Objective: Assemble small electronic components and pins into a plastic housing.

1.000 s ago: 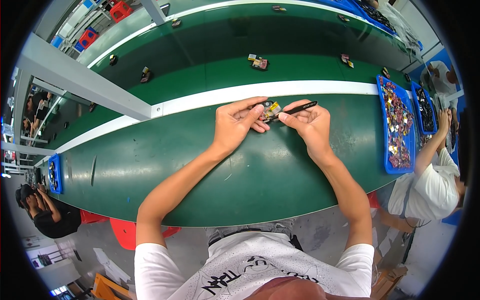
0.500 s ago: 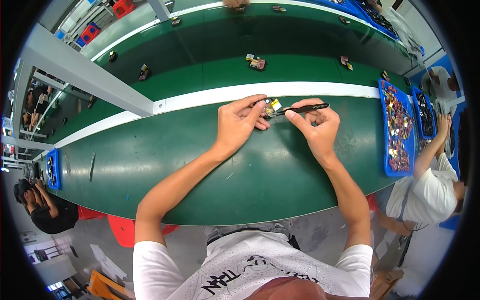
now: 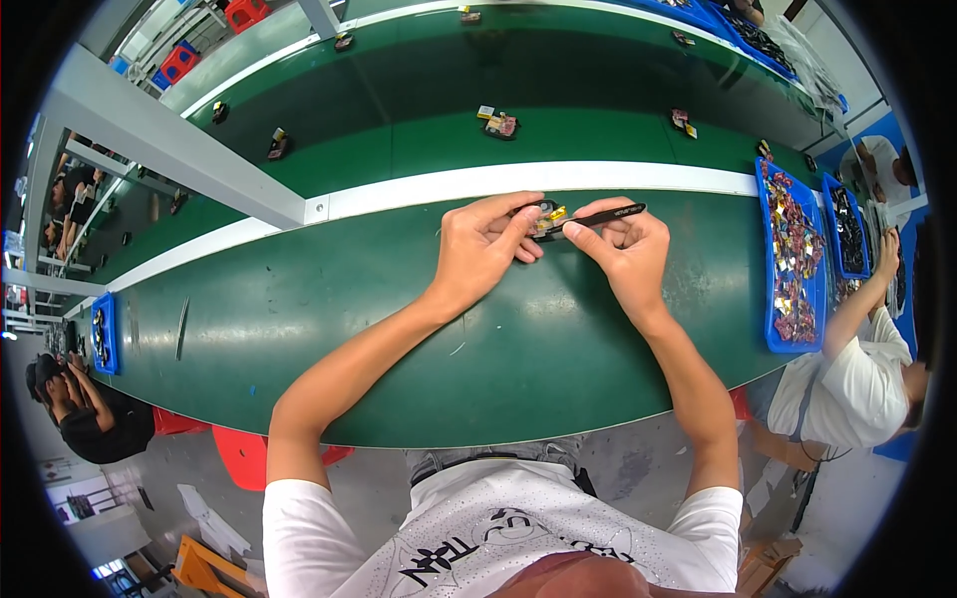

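Over the green bench (image 3: 379, 389), near its far white edge, my left hand (image 3: 474, 244) grips a small black-cased electronic device (image 3: 549, 212) between thumb and fingers. A yellow piece shows on the device; finer details are too small to make out. My right hand (image 3: 635, 254) is closed round a pair of black tweezers (image 3: 613, 214). Their tips point left and reach the device, partly hidden by the fingers. Whether the tips pinch anything cannot be seen.
Beyond the white rail (image 3: 439, 183), a green conveyor carries spaced devices, including one with a pale tab (image 3: 499, 125). A blue tray (image 3: 771, 299) of small circuit parts stands right, beside another blue tray (image 3: 847, 224). A grey post (image 3: 189, 140) rises left. Co-workers sit at both sides.
The devices on the conveyor have shifted left. My right hand and the tweezers have moved slightly left. Less of the yellow piece shows on the held device.
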A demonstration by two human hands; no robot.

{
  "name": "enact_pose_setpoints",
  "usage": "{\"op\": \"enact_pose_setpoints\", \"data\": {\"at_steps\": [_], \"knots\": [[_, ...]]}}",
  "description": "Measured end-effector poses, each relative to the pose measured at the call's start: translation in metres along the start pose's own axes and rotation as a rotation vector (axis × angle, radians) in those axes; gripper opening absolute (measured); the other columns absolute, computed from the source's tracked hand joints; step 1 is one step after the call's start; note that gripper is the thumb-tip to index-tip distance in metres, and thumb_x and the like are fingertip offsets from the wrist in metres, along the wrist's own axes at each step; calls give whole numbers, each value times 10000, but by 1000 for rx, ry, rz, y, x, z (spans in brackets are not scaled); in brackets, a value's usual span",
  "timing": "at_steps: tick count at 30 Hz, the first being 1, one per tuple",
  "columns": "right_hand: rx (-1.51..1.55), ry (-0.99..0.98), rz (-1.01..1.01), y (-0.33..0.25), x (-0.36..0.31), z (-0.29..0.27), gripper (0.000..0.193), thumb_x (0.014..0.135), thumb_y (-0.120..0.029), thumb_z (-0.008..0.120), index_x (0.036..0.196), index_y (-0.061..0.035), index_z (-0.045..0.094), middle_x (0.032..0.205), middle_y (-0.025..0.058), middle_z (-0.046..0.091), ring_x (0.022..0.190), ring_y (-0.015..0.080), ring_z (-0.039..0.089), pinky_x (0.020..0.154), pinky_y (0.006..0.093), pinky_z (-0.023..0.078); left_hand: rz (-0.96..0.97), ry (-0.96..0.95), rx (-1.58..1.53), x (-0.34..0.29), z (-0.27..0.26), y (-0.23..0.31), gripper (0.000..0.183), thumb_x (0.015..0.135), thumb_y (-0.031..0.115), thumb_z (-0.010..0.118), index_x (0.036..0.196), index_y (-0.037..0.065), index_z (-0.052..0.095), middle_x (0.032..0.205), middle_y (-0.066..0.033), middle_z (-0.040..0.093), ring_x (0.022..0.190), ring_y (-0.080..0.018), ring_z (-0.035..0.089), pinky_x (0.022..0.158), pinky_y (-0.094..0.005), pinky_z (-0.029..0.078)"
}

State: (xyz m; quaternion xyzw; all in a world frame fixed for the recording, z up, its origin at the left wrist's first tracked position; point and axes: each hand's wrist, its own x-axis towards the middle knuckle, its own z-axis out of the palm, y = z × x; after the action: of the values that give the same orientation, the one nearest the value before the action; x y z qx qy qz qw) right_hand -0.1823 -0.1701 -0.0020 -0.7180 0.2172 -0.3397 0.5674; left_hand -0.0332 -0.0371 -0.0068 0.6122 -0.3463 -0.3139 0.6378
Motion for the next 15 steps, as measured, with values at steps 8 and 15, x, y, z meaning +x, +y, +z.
{"op": "enact_pose_setpoints", "data": {"at_steps": [8, 15], "knots": [[245, -12, 170, -3, 0, 3, 169, 863, 27, 777, 1006, 29, 688, 849, 72, 735, 682, 26, 613, 547, 157, 367, 31, -28, 15, 0, -1, -2, 285, 1017, 98, 643, 1248, -65, 677, 929, -156, 739, 726, -178, 732, 625, -270, 615], [243, -35, 301, -17, 2, 1, 166, 849, 60, 774, 987, 65, 681, 893, 143, 747, 818, 144, 725, 716, 231, 566, 76, -25, 52, -1, -2, -2, 282, 1008, 77, 646, 1254, -57, 678, 940, -153, 739, 713, -173, 727, 609, -263, 609]]}}
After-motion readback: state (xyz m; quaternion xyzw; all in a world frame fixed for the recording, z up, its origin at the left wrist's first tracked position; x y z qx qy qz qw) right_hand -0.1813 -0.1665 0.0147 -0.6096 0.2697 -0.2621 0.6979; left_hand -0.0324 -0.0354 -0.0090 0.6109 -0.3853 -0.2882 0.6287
